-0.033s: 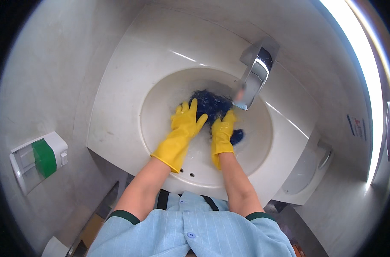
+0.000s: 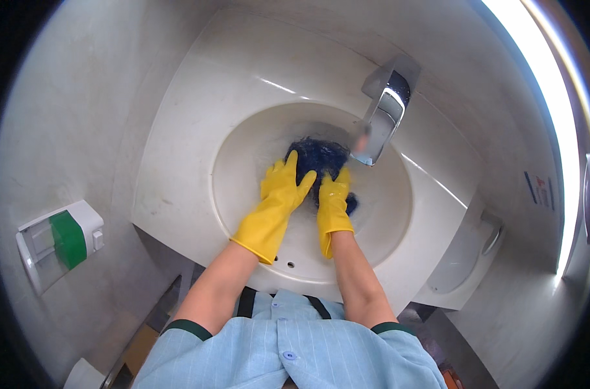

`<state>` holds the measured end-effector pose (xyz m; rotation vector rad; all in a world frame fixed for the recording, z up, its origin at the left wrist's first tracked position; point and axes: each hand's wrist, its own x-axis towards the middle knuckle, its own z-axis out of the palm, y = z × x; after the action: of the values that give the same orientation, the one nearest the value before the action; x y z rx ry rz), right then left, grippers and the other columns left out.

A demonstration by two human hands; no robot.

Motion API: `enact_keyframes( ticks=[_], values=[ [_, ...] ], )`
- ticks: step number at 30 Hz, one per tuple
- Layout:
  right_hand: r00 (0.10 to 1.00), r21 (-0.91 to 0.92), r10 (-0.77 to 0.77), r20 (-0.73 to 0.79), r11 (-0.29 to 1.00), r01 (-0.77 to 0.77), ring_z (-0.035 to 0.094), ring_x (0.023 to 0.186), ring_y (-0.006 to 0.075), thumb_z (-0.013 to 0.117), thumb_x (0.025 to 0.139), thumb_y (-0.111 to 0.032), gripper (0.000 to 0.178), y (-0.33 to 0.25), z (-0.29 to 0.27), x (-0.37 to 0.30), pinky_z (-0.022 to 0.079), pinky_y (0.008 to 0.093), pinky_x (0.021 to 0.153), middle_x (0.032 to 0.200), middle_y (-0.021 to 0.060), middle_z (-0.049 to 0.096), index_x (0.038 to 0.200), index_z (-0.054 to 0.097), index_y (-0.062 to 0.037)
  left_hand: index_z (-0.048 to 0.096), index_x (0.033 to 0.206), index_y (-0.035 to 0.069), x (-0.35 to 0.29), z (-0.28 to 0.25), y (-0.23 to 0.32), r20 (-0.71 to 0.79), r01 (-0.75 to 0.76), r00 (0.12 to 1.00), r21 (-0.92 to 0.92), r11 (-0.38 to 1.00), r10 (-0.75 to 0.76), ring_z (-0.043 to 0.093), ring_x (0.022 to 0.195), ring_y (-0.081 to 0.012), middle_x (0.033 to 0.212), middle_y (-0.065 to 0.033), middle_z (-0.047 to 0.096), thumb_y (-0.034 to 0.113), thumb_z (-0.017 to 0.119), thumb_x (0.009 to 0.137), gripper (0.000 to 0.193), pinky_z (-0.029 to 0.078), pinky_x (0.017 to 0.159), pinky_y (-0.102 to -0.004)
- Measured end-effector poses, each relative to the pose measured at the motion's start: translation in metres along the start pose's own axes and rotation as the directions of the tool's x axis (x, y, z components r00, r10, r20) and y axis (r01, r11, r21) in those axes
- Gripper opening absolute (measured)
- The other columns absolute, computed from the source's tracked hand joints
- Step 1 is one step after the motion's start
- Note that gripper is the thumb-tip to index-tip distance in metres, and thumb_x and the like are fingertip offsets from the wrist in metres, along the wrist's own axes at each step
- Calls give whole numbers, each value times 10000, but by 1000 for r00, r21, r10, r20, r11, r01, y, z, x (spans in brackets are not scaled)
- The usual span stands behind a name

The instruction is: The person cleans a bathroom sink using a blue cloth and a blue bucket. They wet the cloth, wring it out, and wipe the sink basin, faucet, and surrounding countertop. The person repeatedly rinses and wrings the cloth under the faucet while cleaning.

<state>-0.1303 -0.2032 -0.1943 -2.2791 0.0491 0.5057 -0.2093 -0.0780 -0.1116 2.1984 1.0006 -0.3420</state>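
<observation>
A wet dark-blue cloth (image 2: 322, 157) lies bunched in water in the white oval sink basin (image 2: 240, 149). My left hand (image 2: 280, 194), in a yellow rubber glove, rests on the cloth's left side, its fingers spread and its thumb apart. My right hand (image 2: 334, 200), gloved the same, is closed on the cloth's lower right part. A short end of the cloth sticks out to the right of that hand. The fingertips of the right hand are partly hidden by the cloth and water. Above the basin's upper right rim reaches a chrome faucet (image 2: 389, 110), its spout just beyond the right hand.
Around the basin runs a white countertop (image 2: 178, 149). On the left wall hangs a white and green dispenser (image 2: 68, 240). A bright light strip (image 2: 554, 117) curves along the right. Below it, beside the counter, sits a white lidded fixture (image 2: 463, 266). Two small overflow holes show in the near basin wall.
My right hand has shifted slightly left, and the cloth's loose end beside it has drawn in closer. My left hand has moved slightly right and stays on the cloth.
</observation>
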Motion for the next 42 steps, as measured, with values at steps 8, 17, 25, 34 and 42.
enact_keyframes(
  ticks=[8,17,25,34,42],
  values=[
    [660,457,-601,452,791,407,638,1130,327,715,957,-80,444,-136,-76,-126,494,407,1038,1233,149,711,1399,680,-83,579,1498,89,-18,-56,-5,529,530,845,-805,-266,80,726,1050,-378,1340,-174,704,654,501,1057,721,601,936,-503],
    [687,94,-630,363,758,646,714,892,363,745,923,-229,215,-113,-36,-124,581,450,778,954,121,724,1116,756,-135,688,1350,70,-27,-25,-31,270,269,949,-963,32,164,633,1250,-247,1364,-130,671,272,590,1088,345,515,1059,-399],
    [915,53,-366,168,930,363,707,1058,401,654,998,-329,275,-81,-6,-19,557,471,930,1122,173,756,1126,759,-109,706,1220,15,-5,26,-49,407,393,887,-913,-104,-217,696,1061,-246,1133,-122,722,246,641,1053,293,560,946,-378],
    [703,-450,-653,281,558,697,606,1272,425,753,914,-438,622,-46,-62,10,477,549,1071,1412,208,626,1445,620,-142,554,1554,108,8,-19,-26,-387,-193,909,-61,979,155,541,1380,-421,1539,-262,537,389,755,954,693,441,1140,-502],
    [603,-441,-593,534,413,797,454,1474,416,840,801,-463,842,-26,-72,33,369,591,1202,1590,201,498,1534,553,-163,395,1671,212,18,-2,-16,-2,-204,969,557,805,247,260,1572,-440,1746,-176,277,589,623,978,822,283,1147,-724]
  ],
)
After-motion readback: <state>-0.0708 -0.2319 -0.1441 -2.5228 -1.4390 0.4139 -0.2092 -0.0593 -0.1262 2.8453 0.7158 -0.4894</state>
